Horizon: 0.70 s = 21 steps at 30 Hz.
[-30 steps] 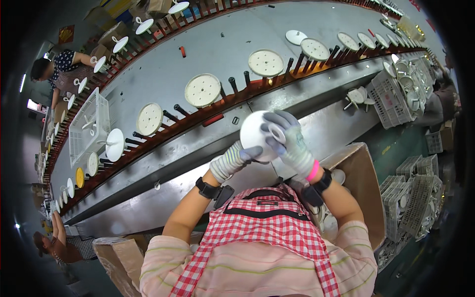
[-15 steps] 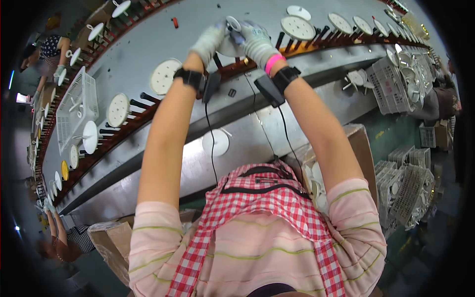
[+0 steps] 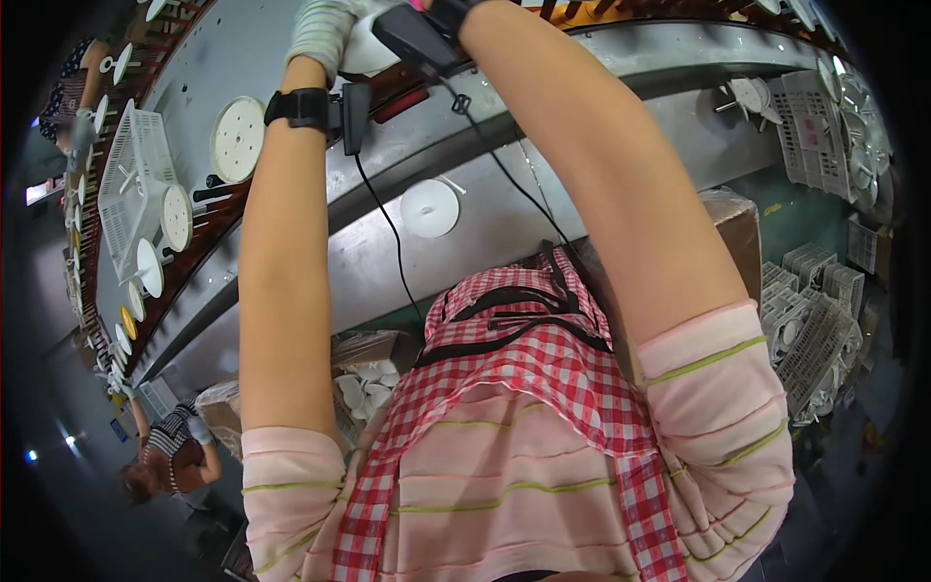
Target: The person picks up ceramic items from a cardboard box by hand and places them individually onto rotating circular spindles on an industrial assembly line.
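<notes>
My left hand (image 3: 320,37), in a white knitted glove, is at the top edge beside a white round disc (image 3: 369,50). The upper frame edge cuts off its fingers, so their grip does not show. Only a sliver of my gloved right hand (image 3: 380,6) appears next to it, over the same disc; the rest lies beyond the edge. Left of my left forearm, a cream disc with small holes (image 3: 238,139) leans on the rack of dark-handled pegs. A smaller pierced disc (image 3: 177,217) and a plain white one (image 3: 149,268) follow down the curved row.
A loose white disc (image 3: 430,208) lies on the metal ledge (image 3: 388,254) before me. A white plastic basket (image 3: 136,179) sits at the left; crates of white parts (image 3: 819,136) stand at the right. Cables hang from both wrist devices. Co-workers are along the left side.
Both hands have moved left and up, partly out of the picture. The view has shifted too, and the small round piece formerly seen between the hands no longer shows.
</notes>
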Each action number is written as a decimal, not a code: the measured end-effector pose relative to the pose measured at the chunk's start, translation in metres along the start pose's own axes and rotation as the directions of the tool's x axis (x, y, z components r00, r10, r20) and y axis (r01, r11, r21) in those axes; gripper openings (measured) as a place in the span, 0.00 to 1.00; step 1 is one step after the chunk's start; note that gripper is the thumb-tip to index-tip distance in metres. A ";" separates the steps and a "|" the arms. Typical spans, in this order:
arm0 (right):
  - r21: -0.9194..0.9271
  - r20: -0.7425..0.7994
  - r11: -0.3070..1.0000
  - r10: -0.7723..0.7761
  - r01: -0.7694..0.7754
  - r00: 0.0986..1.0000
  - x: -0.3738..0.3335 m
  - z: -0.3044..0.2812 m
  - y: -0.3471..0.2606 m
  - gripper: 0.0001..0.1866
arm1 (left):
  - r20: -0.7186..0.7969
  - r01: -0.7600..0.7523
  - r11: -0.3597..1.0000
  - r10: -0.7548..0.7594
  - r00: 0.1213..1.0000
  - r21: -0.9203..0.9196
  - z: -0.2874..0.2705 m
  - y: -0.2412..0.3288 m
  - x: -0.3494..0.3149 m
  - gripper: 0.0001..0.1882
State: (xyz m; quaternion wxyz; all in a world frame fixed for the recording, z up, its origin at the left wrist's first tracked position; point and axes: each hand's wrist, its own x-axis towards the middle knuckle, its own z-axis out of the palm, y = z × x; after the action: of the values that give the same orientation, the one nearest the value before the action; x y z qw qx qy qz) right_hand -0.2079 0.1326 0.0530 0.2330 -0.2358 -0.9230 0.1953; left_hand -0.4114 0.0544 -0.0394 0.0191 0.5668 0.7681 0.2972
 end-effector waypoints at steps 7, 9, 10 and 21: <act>-0.180 0.203 0.984 0.038 -0.001 0.978 -0.061 -0.020 -0.018 0.17 | -0.037 0.510 0.847 -0.510 0.859 0.154 -0.023 0.114 -0.072 0.20; 0.185 0.180 0.880 0.408 -0.438 0.895 -0.060 0.001 -0.009 0.20 | 0.106 0.392 0.825 -0.468 0.877 0.407 -0.027 0.129 -0.076 0.26; 0.208 0.218 0.841 0.459 -0.500 0.861 -0.061 0.004 -0.019 0.23 | 0.150 0.501 0.748 -0.608 0.779 0.435 -0.038 0.128 -0.073 0.26; 0.160 0.106 0.962 0.207 -0.222 0.973 -0.023 0.055 -0.037 0.17 | 0.088 0.073 0.986 -0.087 0.992 0.150 -0.069 -0.012 -0.096 0.05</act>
State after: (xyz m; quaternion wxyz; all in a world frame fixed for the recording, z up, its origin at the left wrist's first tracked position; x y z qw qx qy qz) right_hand -0.2316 0.0767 0.0182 0.1889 -0.3047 -0.8812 0.3082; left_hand -0.4123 -0.0624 -0.0177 0.0256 0.5487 0.8083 0.2121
